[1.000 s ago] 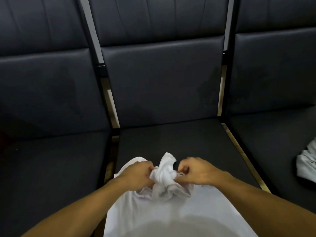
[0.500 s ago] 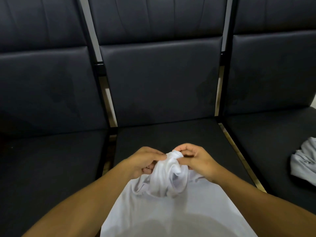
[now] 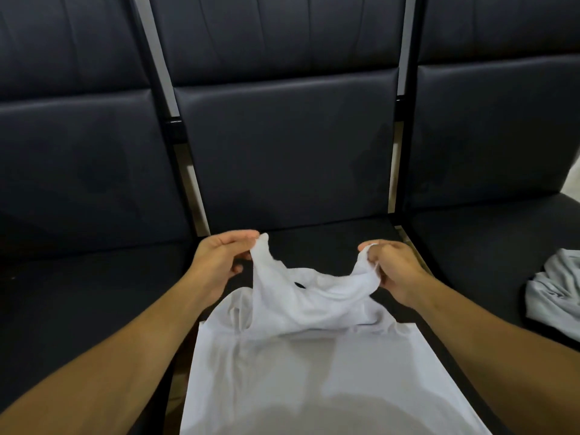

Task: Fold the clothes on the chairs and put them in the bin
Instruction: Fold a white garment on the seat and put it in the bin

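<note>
1. White cotton-like vest lies spread on the middle chair, its body running toward the near edge, its top end lifted off the seat.
2. The left hand pinches one shoulder strap; the right hand grips the other, the two held apart.
3. No fold is made yet, so this garment is at its start.
4. A grey garment waits crumpled on the right chair, possibly a shirt.
5. The bin is out of sight.
</note>
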`<state>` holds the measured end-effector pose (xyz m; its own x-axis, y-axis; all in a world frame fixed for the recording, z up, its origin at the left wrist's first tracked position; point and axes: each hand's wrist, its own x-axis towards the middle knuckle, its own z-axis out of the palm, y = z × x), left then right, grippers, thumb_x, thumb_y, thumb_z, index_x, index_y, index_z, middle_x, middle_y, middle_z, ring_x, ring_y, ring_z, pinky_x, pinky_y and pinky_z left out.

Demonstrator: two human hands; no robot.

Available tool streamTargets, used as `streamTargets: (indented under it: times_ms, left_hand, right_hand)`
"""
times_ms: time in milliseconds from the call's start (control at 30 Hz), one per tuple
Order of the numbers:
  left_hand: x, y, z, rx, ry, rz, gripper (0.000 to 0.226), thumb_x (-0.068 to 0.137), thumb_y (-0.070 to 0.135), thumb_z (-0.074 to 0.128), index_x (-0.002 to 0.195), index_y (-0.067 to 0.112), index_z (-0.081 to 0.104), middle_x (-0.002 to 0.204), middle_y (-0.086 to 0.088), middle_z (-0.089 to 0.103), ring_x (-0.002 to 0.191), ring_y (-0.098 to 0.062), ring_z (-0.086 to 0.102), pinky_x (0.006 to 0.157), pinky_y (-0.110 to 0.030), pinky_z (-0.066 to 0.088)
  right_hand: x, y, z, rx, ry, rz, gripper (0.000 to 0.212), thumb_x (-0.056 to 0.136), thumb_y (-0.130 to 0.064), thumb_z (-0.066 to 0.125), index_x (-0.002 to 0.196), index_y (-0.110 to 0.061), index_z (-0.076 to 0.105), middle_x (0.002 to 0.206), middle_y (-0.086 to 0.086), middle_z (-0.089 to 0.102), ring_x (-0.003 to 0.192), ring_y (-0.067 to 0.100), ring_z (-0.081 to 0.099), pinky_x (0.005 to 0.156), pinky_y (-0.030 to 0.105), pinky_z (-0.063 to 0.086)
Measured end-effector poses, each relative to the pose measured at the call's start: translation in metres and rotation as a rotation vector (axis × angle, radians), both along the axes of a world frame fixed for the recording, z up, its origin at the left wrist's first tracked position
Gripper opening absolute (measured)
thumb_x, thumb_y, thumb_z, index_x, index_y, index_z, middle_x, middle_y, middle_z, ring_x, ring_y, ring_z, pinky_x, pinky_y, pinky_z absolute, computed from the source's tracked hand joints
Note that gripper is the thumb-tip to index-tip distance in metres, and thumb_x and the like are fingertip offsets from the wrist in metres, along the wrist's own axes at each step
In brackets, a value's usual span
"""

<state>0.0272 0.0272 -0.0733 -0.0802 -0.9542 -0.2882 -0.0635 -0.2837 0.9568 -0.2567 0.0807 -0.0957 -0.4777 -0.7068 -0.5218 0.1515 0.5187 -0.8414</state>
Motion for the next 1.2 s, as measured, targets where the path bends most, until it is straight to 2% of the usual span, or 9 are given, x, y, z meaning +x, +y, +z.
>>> streamTargets:
  times_ms: [167, 267, 533, 700, 800, 900, 1033, 1133, 1200]
  left_hand:
    - [0.005, -0.017, 0.028, -0.159, 0.134, 0.150, 0.022, 0.094, 0.009, 0.069, 0.111, 0.019, 0.077, 0.108, -0.005, 0.077, 0.089, -0.017, 0.070, 0.074, -0.029, 0.051]
    - [0.011, -0.037, 0.037, -0.204, 0.208, 0.098, 0.051, 0.094, 0.011, 0.071, 0.141, 0.026, 0.058, 0.125, 0.006, 0.072, 0.111, -0.015, 0.070, 0.092, -0.037, 0.055]
    - [0.016, 0.002, -0.044, -0.086, -0.811, -0.368, 0.083, 0.090, 0.039, 0.074, 0.158, 0.019, 0.029, 0.161, -0.006, 0.034, 0.147, -0.028, 0.033, 0.113, -0.035, 0.034]
    - [0.038, 0.037, -0.078, 0.038, -1.186, -0.392, 0.083, 0.085, 0.053, 0.070, 0.148, 0.017, 0.031, 0.146, -0.005, 0.035, 0.136, -0.027, 0.034, 0.105, -0.038, 0.043]
    - [0.048, 0.039, -0.076, 0.128, -1.115, -0.389, 0.037, 0.084, 0.043, 0.070, 0.104, 0.017, 0.055, 0.109, -0.001, 0.059, 0.099, -0.023, 0.060, 0.081, -0.036, 0.054]
    - [0.047, 0.038, -0.061, 0.183, -0.885, -0.364, 0.024, 0.081, 0.029, 0.066, 0.067, 0.017, 0.052, 0.071, 0.001, 0.058, 0.062, -0.017, 0.054, 0.058, -0.029, 0.043]
    - [0.016, 0.043, -0.025, 0.260, -0.230, -0.289, 0.009, 0.091, 0.010, 0.068, 0.099, 0.008, 0.067, 0.103, -0.018, 0.075, 0.082, -0.026, 0.071, 0.069, -0.033, 0.055]
    - [-0.021, 0.053, 0.004, 0.390, 0.207, -0.696, 0.043, 0.098, 0.015, 0.069, 0.140, 0.018, 0.058, 0.135, -0.016, 0.065, 0.120, -0.033, 0.065, 0.097, -0.044, 0.056]
    - [-0.043, 0.055, 0.001, 0.271, 0.085, -0.855, 0.040, 0.101, 0.018, 0.064, 0.140, 0.026, 0.059, 0.135, -0.006, 0.066, 0.124, -0.024, 0.064, 0.101, -0.040, 0.054]
  right_hand:
    - [-0.018, -0.009, 0.030, -0.250, -0.213, -0.152, 0.029, 0.090, 0.007, 0.048, 0.105, -0.008, 0.068, 0.092, 0.013, 0.066, 0.082, 0.024, 0.065, 0.068, 0.035, 0.055]
    - [-0.034, -0.028, 0.033, -0.337, -0.237, -0.181, 0.027, 0.096, -0.001, 0.053, 0.120, -0.008, 0.062, 0.108, 0.010, 0.068, 0.097, 0.022, 0.067, 0.081, 0.035, 0.056]
    - [-0.027, 0.032, -0.055, -0.034, 0.850, 0.704, 0.060, 0.093, -0.027, 0.062, 0.149, -0.029, 0.039, 0.150, -0.001, 0.042, 0.131, 0.025, 0.043, 0.109, 0.038, 0.040]
    - [-0.006, 0.074, -0.080, 0.042, 1.155, 1.146, 0.066, 0.099, -0.060, 0.038, 0.157, -0.041, 0.014, 0.165, -0.006, 0.010, 0.150, 0.022, 0.010, 0.122, 0.039, 0.018]
    - [-0.005, 0.078, -0.083, 0.075, 1.214, 1.158, 0.067, 0.099, -0.062, 0.031, 0.158, -0.040, 0.007, 0.168, -0.003, 0.002, 0.154, 0.023, 0.003, 0.124, 0.039, 0.010]
    - [-0.001, 0.078, -0.079, 0.076, 1.264, 1.164, 0.067, 0.100, -0.060, 0.031, 0.158, -0.038, 0.008, 0.169, 0.000, 0.002, 0.155, 0.025, 0.002, 0.124, 0.042, 0.007]
    - [0.011, 0.083, -0.071, -0.053, 1.204, 1.050, 0.052, 0.098, -0.046, 0.046, 0.148, -0.033, 0.038, 0.155, -0.002, 0.034, 0.137, 0.023, 0.036, 0.110, 0.034, 0.037]
    - [0.027, 0.085, -0.049, -0.010, 0.496, 0.636, 0.030, 0.105, -0.042, 0.041, 0.110, -0.021, 0.062, 0.108, 0.002, 0.068, 0.091, 0.019, 0.065, 0.081, 0.035, 0.057]
    - [0.031, 0.091, -0.037, 0.178, 0.087, 0.475, 0.055, 0.103, -0.060, 0.029, 0.105, -0.018, 0.065, 0.096, 0.009, 0.073, 0.083, 0.024, 0.071, 0.067, 0.034, 0.059]
